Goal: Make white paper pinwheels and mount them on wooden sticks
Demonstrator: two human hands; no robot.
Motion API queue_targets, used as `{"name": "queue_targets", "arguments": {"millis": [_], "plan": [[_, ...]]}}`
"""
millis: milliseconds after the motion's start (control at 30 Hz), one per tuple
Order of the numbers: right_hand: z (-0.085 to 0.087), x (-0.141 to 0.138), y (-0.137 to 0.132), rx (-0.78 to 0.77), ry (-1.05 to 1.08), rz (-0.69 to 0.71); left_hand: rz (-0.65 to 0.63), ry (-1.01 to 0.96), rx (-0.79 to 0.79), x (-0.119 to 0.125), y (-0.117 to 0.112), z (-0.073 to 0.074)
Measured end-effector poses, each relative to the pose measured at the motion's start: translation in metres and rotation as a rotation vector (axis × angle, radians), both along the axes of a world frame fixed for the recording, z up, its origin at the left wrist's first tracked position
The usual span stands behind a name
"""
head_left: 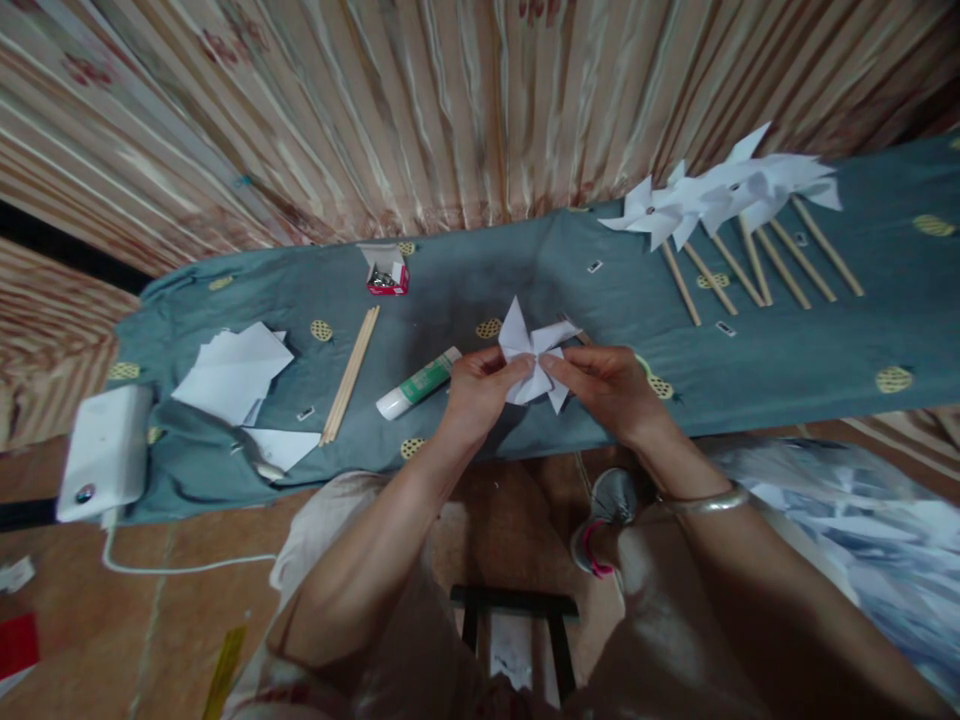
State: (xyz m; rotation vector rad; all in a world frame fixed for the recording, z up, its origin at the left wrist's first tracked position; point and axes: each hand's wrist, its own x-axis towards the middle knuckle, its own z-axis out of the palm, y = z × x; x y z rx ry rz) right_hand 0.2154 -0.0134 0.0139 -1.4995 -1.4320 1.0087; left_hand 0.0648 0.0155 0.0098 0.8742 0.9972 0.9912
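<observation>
Between my two hands is a white paper pinwheel (pixel 537 370) with folded, pointed blades. My left hand (pixel 482 392) pinches it from the left, its thumb pressed near the centre. From the other side my right hand (pixel 607 385) grips it, thumb also by the middle. Just left of my left hand lies a green and white glue stick (pixel 420 383). Several thin wooden sticks (pixel 350 378) rest side by side farther left. Behind them stands a small red and white box (pixel 387 275), its lid up and small metal pieces inside.
Several finished pinwheels on sticks (pixel 720 200) lie at the back right. White paper sheets (pixel 234 375) are stacked on the left, near a white power bank (pixel 105 452) with a cable. A blue-green cloth (pixel 810 370) covers the narrow table; a pleated curtain (pixel 450 120) hangs behind.
</observation>
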Motion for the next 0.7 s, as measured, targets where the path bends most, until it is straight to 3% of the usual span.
{"name": "queue_targets", "arguments": {"millis": [267,700], "plan": [[-0.0081,-0.0024,-0.0013,0.07,-0.073,-0.046,0.001,0.049,0.034,0.0002,0.0005,-0.0026],[-0.0076,-0.005,-0.0003,0.127,-0.192,-0.079,0.003,0.072,0.06,0.0001,0.001,-0.0051]]}}
